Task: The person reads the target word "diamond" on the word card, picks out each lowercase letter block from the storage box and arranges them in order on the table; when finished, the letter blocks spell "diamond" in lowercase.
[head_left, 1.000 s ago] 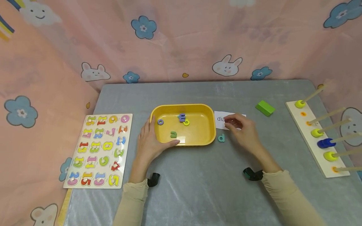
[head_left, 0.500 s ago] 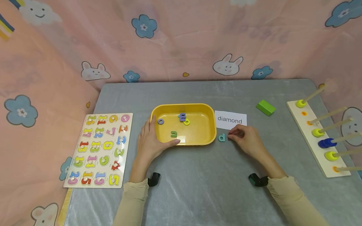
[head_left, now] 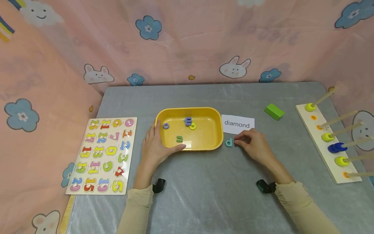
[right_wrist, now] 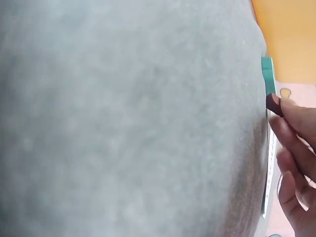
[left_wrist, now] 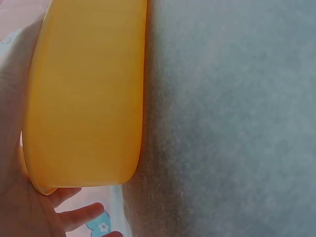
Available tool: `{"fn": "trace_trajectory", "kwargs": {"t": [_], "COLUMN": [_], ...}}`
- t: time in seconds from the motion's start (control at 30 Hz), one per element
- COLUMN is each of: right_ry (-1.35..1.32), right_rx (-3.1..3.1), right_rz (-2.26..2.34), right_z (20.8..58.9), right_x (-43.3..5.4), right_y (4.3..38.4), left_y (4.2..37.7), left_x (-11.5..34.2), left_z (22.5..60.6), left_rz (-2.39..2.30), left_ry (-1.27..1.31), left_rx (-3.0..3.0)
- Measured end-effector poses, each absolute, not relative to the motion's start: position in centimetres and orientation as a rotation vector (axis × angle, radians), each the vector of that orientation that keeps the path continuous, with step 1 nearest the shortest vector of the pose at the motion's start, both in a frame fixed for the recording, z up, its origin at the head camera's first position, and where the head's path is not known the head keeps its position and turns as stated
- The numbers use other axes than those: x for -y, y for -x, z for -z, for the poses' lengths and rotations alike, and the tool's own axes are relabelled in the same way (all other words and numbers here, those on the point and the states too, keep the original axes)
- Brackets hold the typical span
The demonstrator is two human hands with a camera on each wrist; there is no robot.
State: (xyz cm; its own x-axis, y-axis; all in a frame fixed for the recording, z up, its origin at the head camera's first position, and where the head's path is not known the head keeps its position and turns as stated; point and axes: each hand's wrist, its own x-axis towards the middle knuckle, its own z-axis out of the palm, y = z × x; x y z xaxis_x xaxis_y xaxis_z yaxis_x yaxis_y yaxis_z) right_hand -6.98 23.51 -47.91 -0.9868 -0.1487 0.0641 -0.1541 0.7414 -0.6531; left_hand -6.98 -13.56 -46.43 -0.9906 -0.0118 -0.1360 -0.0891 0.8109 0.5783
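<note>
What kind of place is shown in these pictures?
Probably a children's play or learning corner: a number puzzle board, small letters in a yellow tray, and pink cartoon-printed cloth.

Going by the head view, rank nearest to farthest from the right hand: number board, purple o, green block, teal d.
1. Teal d: just left of right hand.
2. Green block: beyond it, rightward.
3. Purple o: in yellow tray.
4. Number board: far left.

A gray cloth-covered table (head_left: 204,191) held a number puzzle board (head_left: 118,148), a yellow tray (head_left: 204,130), a teal letter d (head_left: 231,142), a white card (head_left: 238,124) reading "diamond," a green block (head_left: 274,111) and, farthest right, a peg board (head_left: 330,157).
</note>
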Motion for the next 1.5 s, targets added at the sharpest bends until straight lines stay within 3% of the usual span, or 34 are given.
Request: {"fn": "trace_trajectory", "kwargs": {"t": [0.63,1.1,1.5], "right_ry": [-0.202,-0.442,-0.435], "right_rx": [2.806,2.71,3.179], "right_rz": [-1.111,-1.488,-1.286], "right_z": [46.0,44.2,44.3], "right_x": [-21.6,-13.9,-9.8], "right_y": [7.8,7.6,10.8], "left_y": [6.9,7.1,7.1], "left_x": [13.5,13.5,13.6], "left_z": [46.4,46.5,46.4], "left_rz": [-0.942,-0.953,-0.969], "left_ry": [0.081,0.085,0.085], "left_rx": [-2.852,-2.834,-2.839]}}
